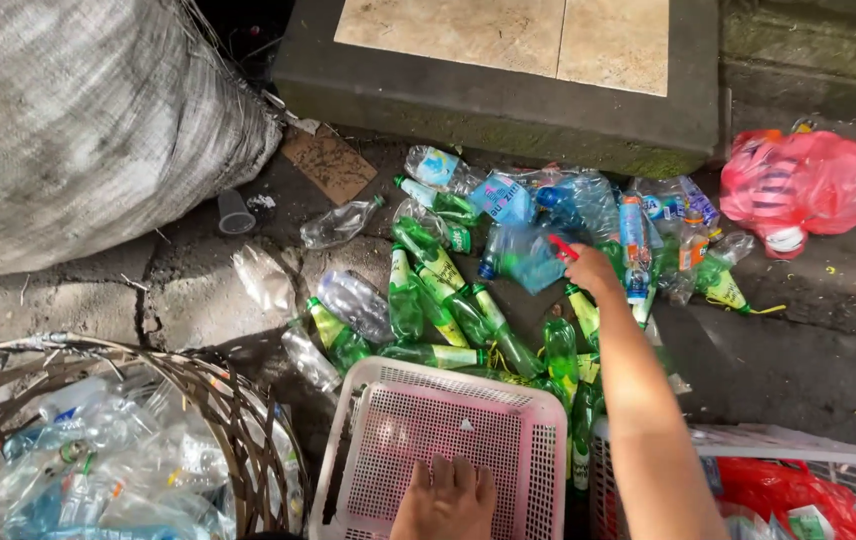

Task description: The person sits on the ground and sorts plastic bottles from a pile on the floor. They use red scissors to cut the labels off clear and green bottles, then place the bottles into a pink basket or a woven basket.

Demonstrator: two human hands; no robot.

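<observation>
My right hand (591, 270) reaches out over a heap of green plastic bottles (448, 295) and clear ones on the ground, fingers closed around a small red item (562, 247) beside a blue plastic bag (528, 255). My left hand (446, 500) rests flat inside an empty pink plastic basket (428, 420) at the bottom centre, holding nothing. More bottles with coloured labels (648, 225) lie just right of my right hand.
A wicker basket (238, 420) full of clear bottles stands at the bottom left. A big grey woven sack (78, 120) fills the upper left. A red plastic bag (798, 185) lies at the right, a white basket (808, 470) with red plastic at the bottom right. A tiled concrete step (508, 90) runs behind.
</observation>
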